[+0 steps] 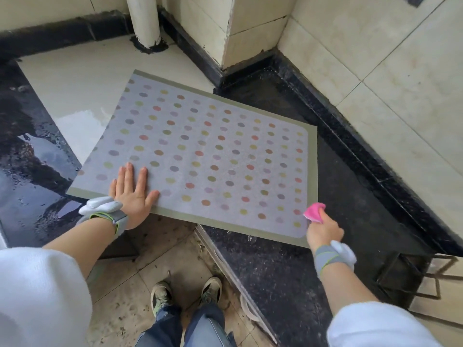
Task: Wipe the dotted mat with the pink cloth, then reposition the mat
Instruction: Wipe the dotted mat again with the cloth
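A white pipe [144,21] stands at the back; cream wall tiles [375,58] meet black stone skirting [363,146].

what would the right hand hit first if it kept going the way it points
Only the dotted mat: the right hand, gripping the pink cloth, aims along its bare right side. Beyond that, probably the black skirting.

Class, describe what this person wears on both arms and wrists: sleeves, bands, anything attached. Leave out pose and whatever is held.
Both arms wear white sleeves, the left sleeve and right sleeve ending short of the wrists. Each wrist carries a grey band edged in green, left band and right band, with a white device strapped on, left device, right device. No gloves show.
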Demonstrator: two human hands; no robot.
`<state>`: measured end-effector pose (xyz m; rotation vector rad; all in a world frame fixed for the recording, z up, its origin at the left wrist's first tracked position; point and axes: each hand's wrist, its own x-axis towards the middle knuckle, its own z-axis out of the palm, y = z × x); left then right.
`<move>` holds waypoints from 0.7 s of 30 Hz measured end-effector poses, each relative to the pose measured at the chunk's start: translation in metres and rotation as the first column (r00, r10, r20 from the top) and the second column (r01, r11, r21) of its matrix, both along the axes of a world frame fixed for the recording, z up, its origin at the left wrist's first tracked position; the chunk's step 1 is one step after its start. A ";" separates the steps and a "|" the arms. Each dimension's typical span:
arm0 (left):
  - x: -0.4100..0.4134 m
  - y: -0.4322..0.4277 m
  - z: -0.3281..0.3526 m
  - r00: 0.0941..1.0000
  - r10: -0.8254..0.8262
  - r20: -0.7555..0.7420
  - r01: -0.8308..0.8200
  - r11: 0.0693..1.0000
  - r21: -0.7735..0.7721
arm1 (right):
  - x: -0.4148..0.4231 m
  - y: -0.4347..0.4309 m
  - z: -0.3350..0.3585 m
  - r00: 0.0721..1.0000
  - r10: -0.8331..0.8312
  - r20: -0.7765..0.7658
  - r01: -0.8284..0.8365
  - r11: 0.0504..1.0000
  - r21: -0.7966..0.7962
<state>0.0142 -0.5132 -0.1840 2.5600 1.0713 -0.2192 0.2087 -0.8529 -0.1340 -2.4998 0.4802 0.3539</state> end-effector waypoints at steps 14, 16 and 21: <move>0.000 0.003 -0.008 0.999 -0.038 -0.022 0.038 0.999 0.004 | -0.148 0.158 -0.035 0.895 0.404 0.189 -0.431 0.893 0.132; -0.002 0.003 -0.003 0.997 -0.049 -0.052 0.048 0.999 -0.022 | -0.156 0.167 -0.033 0.883 0.460 0.093 -0.464 0.825 0.322; -0.006 0.012 0.005 0.992 -0.094 -0.078 0.089 0.994 -0.062 | -0.107 0.156 -0.020 0.934 0.347 -0.088 -0.210 0.728 0.653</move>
